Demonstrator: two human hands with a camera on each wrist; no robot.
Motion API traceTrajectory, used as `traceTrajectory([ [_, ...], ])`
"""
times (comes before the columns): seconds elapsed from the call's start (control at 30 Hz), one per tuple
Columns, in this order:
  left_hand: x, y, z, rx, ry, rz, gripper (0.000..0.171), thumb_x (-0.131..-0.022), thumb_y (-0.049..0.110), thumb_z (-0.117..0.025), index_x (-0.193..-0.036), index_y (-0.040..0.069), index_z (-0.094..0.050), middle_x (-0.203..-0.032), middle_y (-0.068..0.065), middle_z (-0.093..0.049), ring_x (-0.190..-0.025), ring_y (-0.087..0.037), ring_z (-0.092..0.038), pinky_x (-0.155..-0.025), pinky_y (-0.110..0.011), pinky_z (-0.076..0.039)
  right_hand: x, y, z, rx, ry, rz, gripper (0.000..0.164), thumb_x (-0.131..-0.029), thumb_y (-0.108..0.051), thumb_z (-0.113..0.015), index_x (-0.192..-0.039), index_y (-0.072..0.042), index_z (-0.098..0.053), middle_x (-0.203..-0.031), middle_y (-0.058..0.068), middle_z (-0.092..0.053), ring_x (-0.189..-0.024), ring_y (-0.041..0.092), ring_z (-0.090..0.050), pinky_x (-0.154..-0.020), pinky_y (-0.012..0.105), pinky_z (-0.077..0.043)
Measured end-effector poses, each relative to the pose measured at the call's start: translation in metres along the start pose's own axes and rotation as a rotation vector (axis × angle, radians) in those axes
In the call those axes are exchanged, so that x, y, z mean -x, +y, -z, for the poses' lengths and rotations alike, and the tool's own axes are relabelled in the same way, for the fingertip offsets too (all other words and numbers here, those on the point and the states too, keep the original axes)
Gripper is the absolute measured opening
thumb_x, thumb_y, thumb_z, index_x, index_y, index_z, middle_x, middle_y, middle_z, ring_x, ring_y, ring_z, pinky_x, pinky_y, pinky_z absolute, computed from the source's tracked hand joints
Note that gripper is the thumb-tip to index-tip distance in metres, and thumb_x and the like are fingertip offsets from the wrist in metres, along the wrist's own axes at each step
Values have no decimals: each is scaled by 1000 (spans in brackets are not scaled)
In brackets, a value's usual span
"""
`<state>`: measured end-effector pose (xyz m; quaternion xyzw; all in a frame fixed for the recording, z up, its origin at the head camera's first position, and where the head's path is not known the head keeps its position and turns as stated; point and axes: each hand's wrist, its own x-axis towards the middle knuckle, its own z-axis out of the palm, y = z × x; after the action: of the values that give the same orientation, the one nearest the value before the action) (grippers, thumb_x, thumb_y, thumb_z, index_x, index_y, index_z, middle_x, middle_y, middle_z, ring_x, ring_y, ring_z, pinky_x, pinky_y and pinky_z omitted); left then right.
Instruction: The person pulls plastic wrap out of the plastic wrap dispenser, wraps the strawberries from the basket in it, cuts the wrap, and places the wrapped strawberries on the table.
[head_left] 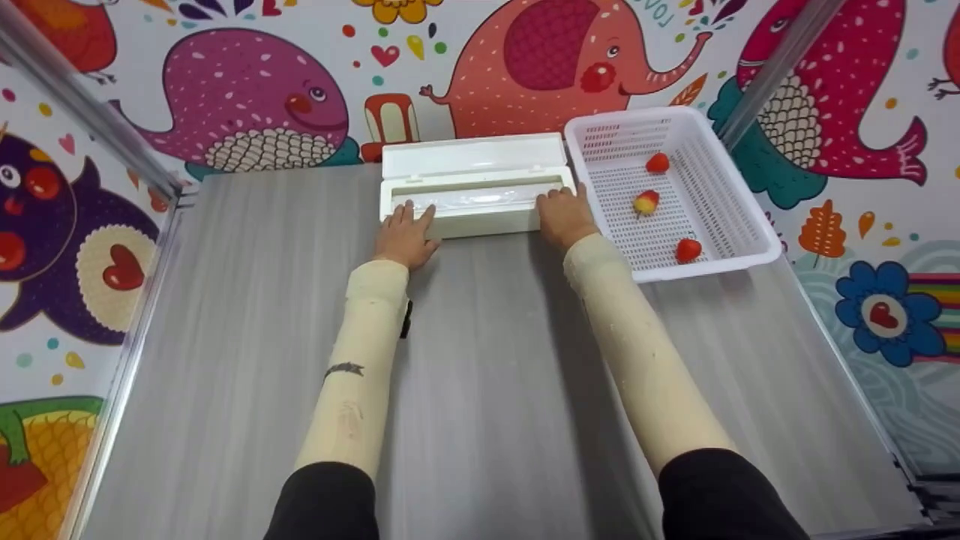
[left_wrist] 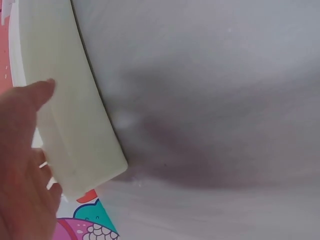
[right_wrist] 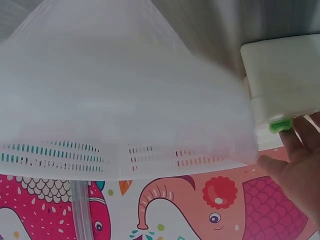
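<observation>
A long white plastic wrap dispenser [head_left: 487,225] lies across the far side of the table, its lid [head_left: 474,156] raised against the wall. Inside it is a clear, shiny roll or film [head_left: 480,198]. My left hand [head_left: 406,236] rests on the dispenser's left end, fingers over the front rim. In the left wrist view its thumb [left_wrist: 45,92] lies on the white casing. The right hand [head_left: 564,214] touches the other end, fingers bent over the rim. Next to its fingertips sits a small green piece [right_wrist: 281,125]. The right thumb and whatever it may pinch are hidden.
A white perforated basket [head_left: 716,266] stands close beside the dispenser's right end and the right hand. In it lie two red strawberries [head_left: 658,163] and a red-and-yellow fruit [head_left: 646,202]. Metal frame posts [head_left: 780,71] and patterned panels border the grey table [head_left: 480,375].
</observation>
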<state>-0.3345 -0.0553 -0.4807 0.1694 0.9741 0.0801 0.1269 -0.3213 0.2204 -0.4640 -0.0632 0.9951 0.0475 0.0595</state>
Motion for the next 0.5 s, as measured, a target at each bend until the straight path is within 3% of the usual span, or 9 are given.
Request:
traceTrajectory([
  [0.1,-3,-5,0,-6,19,-11,65,-97,40,-46,-153,19,-18,-159,-21,-13,-148,-37,-12,-120,-50,-12,-3,-3,4,9,-7,-9,31,-92,-13,-48,-119,-1,-58,-122,20,-61,-119,38,-52,-109,56,-30],
  [0.27,0,-9,-6,4,15,26,67,-97,43,-46,-152,19,-19,-158,-22,-13,-147,-37,-13,-120,-50,-12,-5,-3,0,-34,19,50,30,-92,-16,-50,-118,-4,-60,-116,21,-62,-112,38,-56,-98,52,-44],
  [0.37,-4,-4,-4,5,26,30,63,-98,44,-42,-151,17,-22,-158,-21,-16,-147,-36,-16,-119,-51,-14,-3,8,-2,-93,72,97,33,-90,-17,-54,-121,-9,-60,-113,22,-62,-108,39,-57,-93,51,-47],
  [0.5,-9,0,3,-17,40,38,62,-99,46,-36,-150,13,-25,-157,-19,-20,-146,-35,-20,-118,-52,-17,-2,16,-2,-168,97,119,40,-89,-15,-57,-128,-18,-59,-117,22,-59,-110,39,-55,-95,50,-45],
])
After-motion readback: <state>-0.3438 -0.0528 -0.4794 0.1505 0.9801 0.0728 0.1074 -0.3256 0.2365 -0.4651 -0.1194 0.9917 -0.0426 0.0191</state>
